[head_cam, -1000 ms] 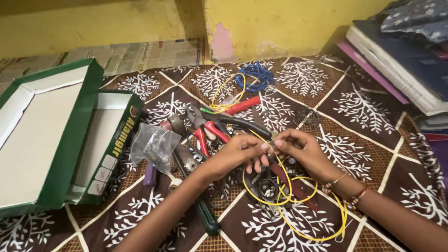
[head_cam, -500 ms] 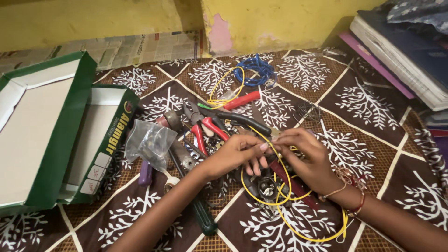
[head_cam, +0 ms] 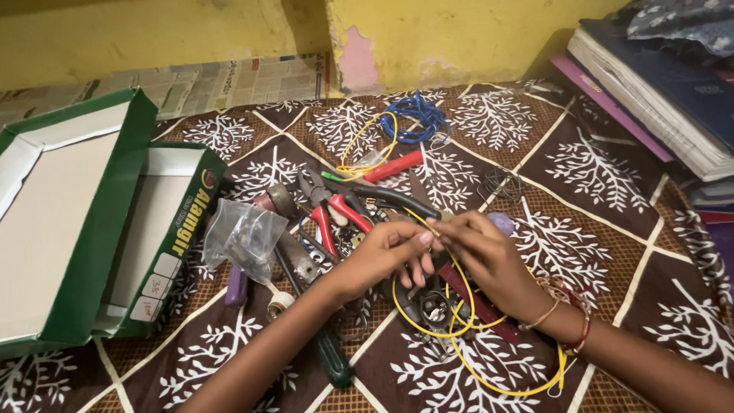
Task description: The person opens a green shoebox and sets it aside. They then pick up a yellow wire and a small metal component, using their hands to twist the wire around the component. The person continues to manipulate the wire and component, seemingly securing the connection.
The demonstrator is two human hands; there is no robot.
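Open green box at left on patterned brown cloth. Clear plastic bag beside it. Red-handled pliers mid-cloth. Blue wire coil and red tool toward yellow wall. Stacked books at right.

box left | pliers behind hands | books far right

Yellow wire: thin, flexible, coiled in loose overlapping loops on the patterned brown cloth; upper strand is pinched between the left hand and the right hand, lower loops are spread flat over a small dark fitting
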